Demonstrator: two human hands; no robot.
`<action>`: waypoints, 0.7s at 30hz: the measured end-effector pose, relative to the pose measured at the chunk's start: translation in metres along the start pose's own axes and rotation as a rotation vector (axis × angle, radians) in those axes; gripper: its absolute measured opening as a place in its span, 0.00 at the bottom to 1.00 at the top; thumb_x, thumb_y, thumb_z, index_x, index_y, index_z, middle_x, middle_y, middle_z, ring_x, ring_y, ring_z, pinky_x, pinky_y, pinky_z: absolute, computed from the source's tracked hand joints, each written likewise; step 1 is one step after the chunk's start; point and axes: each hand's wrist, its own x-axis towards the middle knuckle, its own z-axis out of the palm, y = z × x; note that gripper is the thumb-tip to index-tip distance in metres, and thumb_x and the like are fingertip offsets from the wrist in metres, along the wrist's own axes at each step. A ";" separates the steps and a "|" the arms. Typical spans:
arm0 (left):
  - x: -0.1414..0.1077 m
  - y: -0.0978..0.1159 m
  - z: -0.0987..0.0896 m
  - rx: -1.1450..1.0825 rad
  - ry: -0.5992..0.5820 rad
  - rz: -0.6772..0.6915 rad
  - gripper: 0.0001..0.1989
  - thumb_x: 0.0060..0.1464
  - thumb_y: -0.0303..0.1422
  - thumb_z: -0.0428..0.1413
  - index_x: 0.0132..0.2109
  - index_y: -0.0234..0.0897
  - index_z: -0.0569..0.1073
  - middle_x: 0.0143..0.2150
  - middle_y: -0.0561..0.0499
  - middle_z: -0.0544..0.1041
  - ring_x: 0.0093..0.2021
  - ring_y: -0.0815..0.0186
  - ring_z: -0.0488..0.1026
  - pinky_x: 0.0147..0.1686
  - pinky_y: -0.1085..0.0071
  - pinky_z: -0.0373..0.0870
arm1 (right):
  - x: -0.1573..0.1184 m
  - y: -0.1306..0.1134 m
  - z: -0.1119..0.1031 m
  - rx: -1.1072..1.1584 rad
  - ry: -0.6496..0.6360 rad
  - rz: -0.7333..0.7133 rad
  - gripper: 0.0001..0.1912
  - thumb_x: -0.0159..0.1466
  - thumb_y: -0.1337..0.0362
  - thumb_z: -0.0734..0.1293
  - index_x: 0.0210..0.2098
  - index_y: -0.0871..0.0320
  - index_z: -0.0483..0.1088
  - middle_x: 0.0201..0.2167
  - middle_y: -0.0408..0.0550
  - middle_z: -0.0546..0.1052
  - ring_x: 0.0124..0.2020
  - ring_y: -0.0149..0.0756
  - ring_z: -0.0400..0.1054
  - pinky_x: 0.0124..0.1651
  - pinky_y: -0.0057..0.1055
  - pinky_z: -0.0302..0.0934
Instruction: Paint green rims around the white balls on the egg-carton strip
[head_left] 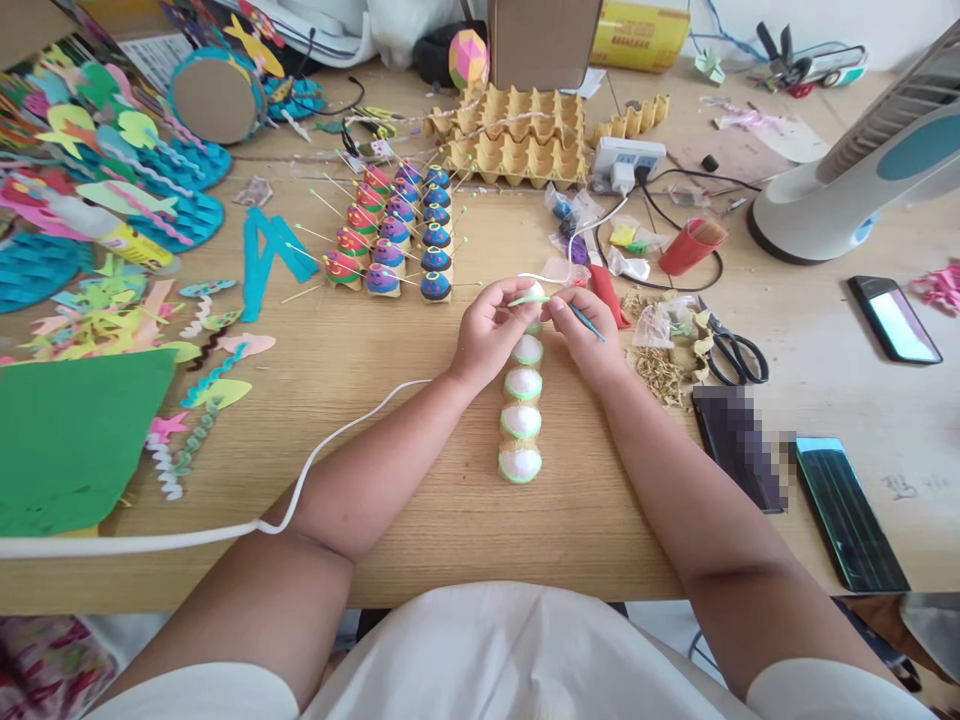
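Your left hand (491, 330) pinches the far white cup (534, 293) of the cup chain (521, 420), your right hand (589, 335) grips a teal stick (587, 323); scissors (735, 355) lie right, painted cups (394, 240) far left on the tabletop (375, 340).

I see a matt, pale wood-grain table (420, 520). On it, near the scissors (731, 352) with dull black plastic handles, my hands work a row of rough cardboard cups (521, 410) edged in green, their white fill looking soft and fluffy. Beyond them the egg cartons (517, 135) are coarse moulded pulp. Right of the scissors, phone screens (896, 320) shine glossy.
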 end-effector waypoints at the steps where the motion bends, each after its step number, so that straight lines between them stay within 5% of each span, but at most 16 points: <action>1: -0.001 0.000 0.000 -0.012 -0.024 -0.019 0.31 0.53 0.60 0.70 0.53 0.43 0.82 0.53 0.45 0.87 0.46 0.62 0.84 0.46 0.67 0.80 | 0.000 0.001 0.000 0.001 0.000 -0.005 0.30 0.63 0.32 0.73 0.31 0.54 0.76 0.30 0.43 0.78 0.35 0.34 0.68 0.48 0.37 0.66; 7: -0.002 0.005 -0.002 0.104 0.016 0.001 0.24 0.59 0.57 0.68 0.45 0.40 0.86 0.44 0.46 0.88 0.38 0.64 0.82 0.39 0.69 0.78 | 0.001 0.006 -0.001 -0.008 -0.024 -0.010 0.33 0.67 0.29 0.67 0.30 0.54 0.77 0.26 0.42 0.73 0.31 0.32 0.64 0.42 0.36 0.62; 14: -0.001 0.015 0.001 0.129 0.059 0.046 0.31 0.56 0.65 0.64 0.37 0.40 0.83 0.34 0.51 0.85 0.32 0.67 0.78 0.34 0.70 0.73 | -0.002 -0.002 0.003 -0.001 -0.057 0.009 0.31 0.58 0.32 0.77 0.34 0.53 0.74 0.32 0.42 0.77 0.34 0.33 0.67 0.39 0.33 0.62; 21: -0.004 0.017 -0.001 0.131 0.018 -0.011 0.35 0.61 0.67 0.58 0.25 0.39 0.74 0.24 0.53 0.76 0.28 0.68 0.74 0.31 0.69 0.68 | -0.004 -0.010 0.005 -0.067 -0.113 -0.022 0.36 0.67 0.30 0.66 0.24 0.56 0.76 0.22 0.43 0.73 0.28 0.32 0.64 0.37 0.35 0.60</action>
